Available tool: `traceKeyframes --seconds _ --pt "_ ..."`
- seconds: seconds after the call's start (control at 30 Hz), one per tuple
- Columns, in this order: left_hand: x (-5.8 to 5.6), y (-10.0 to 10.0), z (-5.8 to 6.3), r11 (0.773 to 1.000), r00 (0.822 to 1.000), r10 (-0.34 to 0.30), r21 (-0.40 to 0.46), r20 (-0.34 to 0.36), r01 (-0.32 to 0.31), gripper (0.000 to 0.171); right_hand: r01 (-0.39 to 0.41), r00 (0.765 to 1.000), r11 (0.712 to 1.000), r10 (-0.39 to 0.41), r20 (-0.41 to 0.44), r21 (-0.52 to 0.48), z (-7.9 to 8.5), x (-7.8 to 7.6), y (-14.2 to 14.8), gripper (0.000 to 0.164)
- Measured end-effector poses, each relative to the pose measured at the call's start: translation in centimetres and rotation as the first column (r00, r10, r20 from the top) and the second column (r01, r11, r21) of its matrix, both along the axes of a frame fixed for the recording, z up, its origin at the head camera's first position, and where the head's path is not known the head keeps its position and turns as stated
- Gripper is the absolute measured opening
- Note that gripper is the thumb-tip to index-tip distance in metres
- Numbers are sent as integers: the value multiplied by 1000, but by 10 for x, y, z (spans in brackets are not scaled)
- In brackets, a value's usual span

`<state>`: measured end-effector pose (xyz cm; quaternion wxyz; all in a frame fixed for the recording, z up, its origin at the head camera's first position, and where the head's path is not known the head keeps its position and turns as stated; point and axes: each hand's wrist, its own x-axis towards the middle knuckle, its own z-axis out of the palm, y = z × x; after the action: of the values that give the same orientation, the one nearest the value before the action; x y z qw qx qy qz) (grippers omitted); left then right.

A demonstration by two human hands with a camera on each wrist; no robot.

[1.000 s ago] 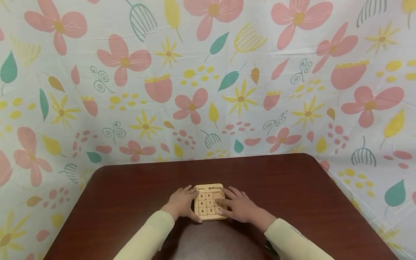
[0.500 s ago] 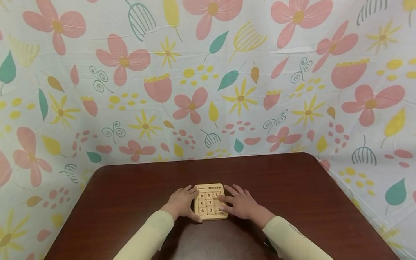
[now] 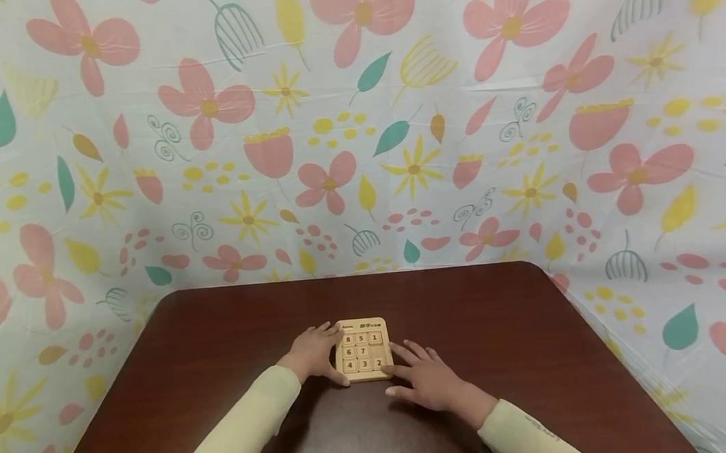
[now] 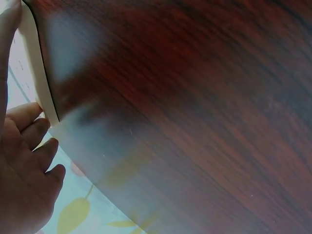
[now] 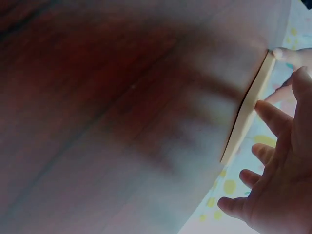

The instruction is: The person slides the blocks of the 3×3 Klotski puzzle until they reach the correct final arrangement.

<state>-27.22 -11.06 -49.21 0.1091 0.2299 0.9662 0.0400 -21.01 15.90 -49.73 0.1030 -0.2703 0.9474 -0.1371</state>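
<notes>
A wooden number slide puzzle lies flat on the dark brown table. Its rows read 8, 5, 1, then 6, 7 and a gap at the right, then 4, 3, 2. My left hand grips the frame's left side, fingers at the upper corner and thumb at the lower one. The right hand is spread at the lower right, index fingertip right by the 2 tile. In the right wrist view, a fingertip meets the frame's pale edge and the other fingers are apart. The left wrist view shows the left fingers against that frame.
The table has rounded far corners and a glossy patch near its front. Behind and at both sides hangs a white cloth printed with flowers and leaves.
The 1 tile has gone up into the top right slot, leaving the middle right slot bare. Afterwards my right hand drew back down and right. The left hand has kept its hold.
</notes>
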Motion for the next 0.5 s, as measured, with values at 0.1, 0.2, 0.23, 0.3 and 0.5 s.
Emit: traceKeyframes --seconds 0.1,0.2,0.23,0.3,0.5 --pt "2 -2 -1 1000 1000 14 4 14 -14 109 19 1000 1000 -19 -1 -14 -2 -3 -5 55" --pt "3 -2 -2 1000 1000 21 13 19 -22 109 47 999 999 -47 -1 -20 -5 -8 -9 54" --pt "4 -2 -2 1000 1000 20 17 20 -20 109 59 998 998 -59 -4 -19 -5 -10 -9 54" --pt "4 -1 -2 1000 1000 13 22 20 -13 109 79 997 997 -79 -7 -17 -5 -13 -10 53" --pt "0 3 1 1000 1000 6 -7 0 -6 110 72 997 996 -73 -12 -46 2 -13 -16 53"
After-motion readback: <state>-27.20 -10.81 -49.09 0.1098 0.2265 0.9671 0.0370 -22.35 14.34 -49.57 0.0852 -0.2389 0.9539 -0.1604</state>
